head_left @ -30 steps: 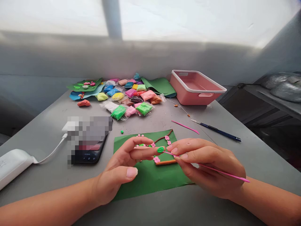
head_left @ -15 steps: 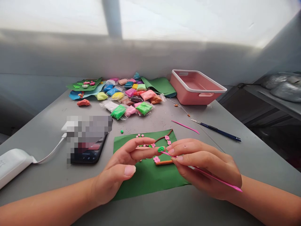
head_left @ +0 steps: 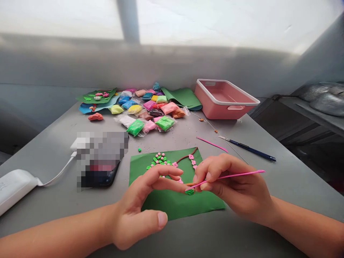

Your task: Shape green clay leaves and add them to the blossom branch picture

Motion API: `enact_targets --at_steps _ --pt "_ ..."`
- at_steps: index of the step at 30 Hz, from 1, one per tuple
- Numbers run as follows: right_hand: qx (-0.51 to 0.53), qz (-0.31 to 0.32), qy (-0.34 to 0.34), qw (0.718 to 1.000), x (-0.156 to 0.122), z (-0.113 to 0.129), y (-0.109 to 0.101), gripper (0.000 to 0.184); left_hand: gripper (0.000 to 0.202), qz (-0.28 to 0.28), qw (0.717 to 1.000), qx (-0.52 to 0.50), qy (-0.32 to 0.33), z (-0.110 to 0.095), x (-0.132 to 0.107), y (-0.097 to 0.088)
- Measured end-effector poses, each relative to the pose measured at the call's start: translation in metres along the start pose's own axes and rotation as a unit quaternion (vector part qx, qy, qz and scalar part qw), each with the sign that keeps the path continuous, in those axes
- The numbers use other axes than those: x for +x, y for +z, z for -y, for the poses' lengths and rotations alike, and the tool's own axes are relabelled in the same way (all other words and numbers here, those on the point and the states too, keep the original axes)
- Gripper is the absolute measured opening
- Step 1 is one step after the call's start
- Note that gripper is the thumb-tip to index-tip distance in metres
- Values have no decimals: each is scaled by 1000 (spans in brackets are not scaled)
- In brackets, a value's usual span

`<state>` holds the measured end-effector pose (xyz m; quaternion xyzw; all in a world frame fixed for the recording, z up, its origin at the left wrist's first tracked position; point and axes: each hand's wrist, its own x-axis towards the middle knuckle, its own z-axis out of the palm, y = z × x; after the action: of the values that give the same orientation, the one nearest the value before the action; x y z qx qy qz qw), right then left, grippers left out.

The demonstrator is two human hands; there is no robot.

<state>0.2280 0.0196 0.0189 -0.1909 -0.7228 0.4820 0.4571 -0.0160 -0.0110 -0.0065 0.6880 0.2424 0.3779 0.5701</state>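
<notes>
A small green clay leaf with grooved veins sits on a fingertip of my left hand. That hand's fingers are stretched out, its thumb well apart from them. My right hand pinches a thin pink modelling tool, its tip touching or just at the leaf's edge. Below both hands lies a green sheet. On it are a brown clay branch, pink clay flowers and a cluster of green leaves with pink balls. My fingers hide part of this picture.
Several bags of coloured clay lie at the back, beside a pink basket. A second pink tool and a dark blue pen-like tool rest on the right. A phone and a white power bank are on the left.
Both hands have come down a little, the leaf with them. The pink tool has swung round: its far end now points up to the right instead of down.
</notes>
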Motion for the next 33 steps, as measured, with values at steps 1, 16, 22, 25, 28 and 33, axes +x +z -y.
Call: enact_targets --at_steps 1,16,22,25,28,33 --pt "3 1 0 1000 -1 -1 0 21 56 0 1000 4 1 -1 0 0" --pt "-56 13 -21 998 -2 0 -1 19 53 -5 999 -6 -32 -1 1 0" --pt "-8 -67 34 997 1 1 5 13 48 -17 1000 -7 -24 3 -1 2" --pt "-18 -82 31 996 1 0 7 16 49 -28 999 -6 -19 4 -1 3" --pt "-44 -78 9 996 -1 0 6 17 47 -25 999 -1 -30 1 1 3" --pt "-80 -63 -9 995 -3 -1 3 19 45 -24 999 -2 -39 -4 5 4"
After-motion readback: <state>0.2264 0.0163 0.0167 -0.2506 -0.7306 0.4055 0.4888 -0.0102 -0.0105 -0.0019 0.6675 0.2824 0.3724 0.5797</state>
